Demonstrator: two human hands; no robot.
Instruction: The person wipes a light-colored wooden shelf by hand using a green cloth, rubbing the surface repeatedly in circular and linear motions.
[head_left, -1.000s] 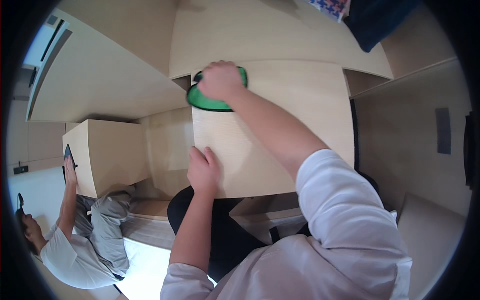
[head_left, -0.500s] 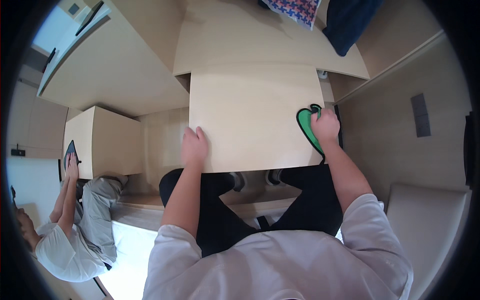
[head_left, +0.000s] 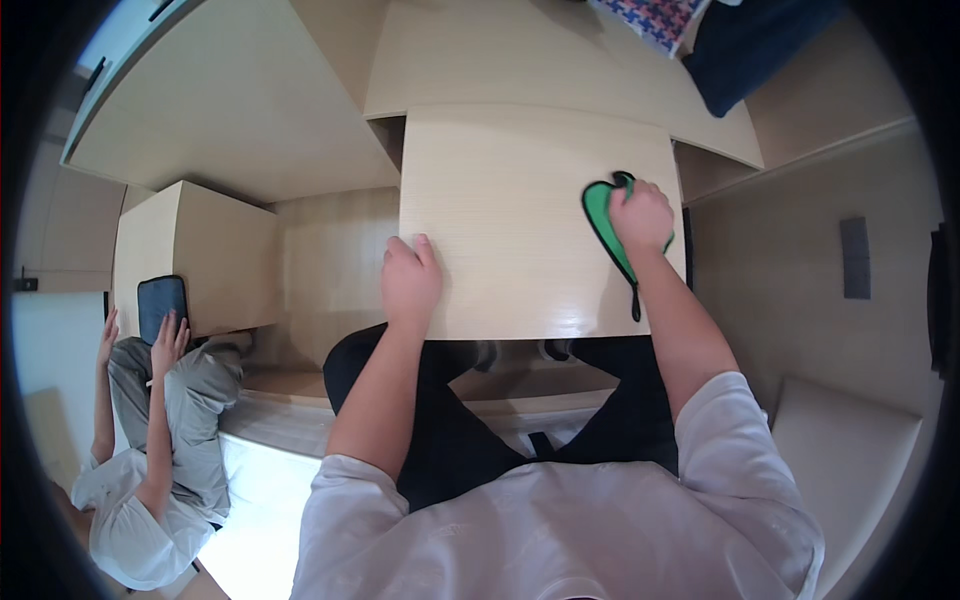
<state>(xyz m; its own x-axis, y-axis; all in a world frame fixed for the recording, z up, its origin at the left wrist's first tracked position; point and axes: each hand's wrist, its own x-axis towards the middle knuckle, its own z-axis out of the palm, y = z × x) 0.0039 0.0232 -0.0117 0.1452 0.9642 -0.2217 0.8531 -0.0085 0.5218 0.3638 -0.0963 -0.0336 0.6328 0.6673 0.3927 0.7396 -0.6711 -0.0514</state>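
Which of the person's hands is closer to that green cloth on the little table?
The right hand: it presses down on the green cloth near the table's right edge. The left hand rests flat on the tabletop's near-left part, well apart from the cloth.

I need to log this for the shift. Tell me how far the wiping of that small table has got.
Done: hard to judge; the table looks plain and bare all over, with no visible wet or dirty patches. In hand: the right hand presses a green cloth on the table's right side, near the edge, while the left hand rests flat at the near left part. Left: cannot tell which areas remain unwiped.
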